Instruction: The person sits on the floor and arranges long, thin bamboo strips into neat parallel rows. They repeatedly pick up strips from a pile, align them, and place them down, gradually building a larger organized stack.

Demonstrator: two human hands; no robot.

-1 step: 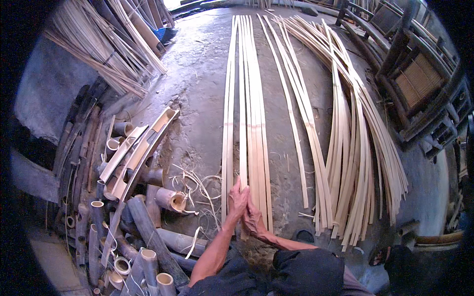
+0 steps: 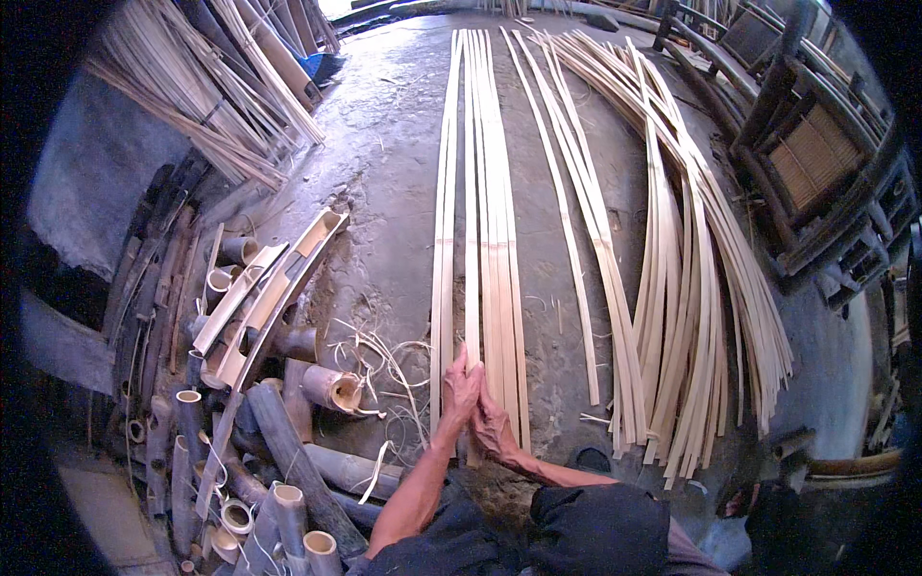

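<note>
Long pale bamboo strips (image 2: 497, 288) lie side by side on the floor in front of me, running straight away to the far end. My left hand (image 2: 461, 392) is closed around one bamboo strip (image 2: 472, 307) near its close end. Touching it on the right, my right hand (image 2: 493, 428) is bent and closed against the same strip; its fingertips are partly hidden. A narrow gap separates this strip from the pair of bamboo strips (image 2: 443, 288) to its left. The strip's near tip shows just below my hands.
Cut bamboo tubes (image 2: 331, 387) and split halves (image 2: 288, 278) crowd the left, with curled shavings (image 2: 389, 360) beside them. Loose strips (image 2: 581, 202) and a large fanned bundle (image 2: 672, 317) lie right. A bamboo bench (image 2: 797, 163) stands far right; more strips (image 2: 182, 86) lean far left.
</note>
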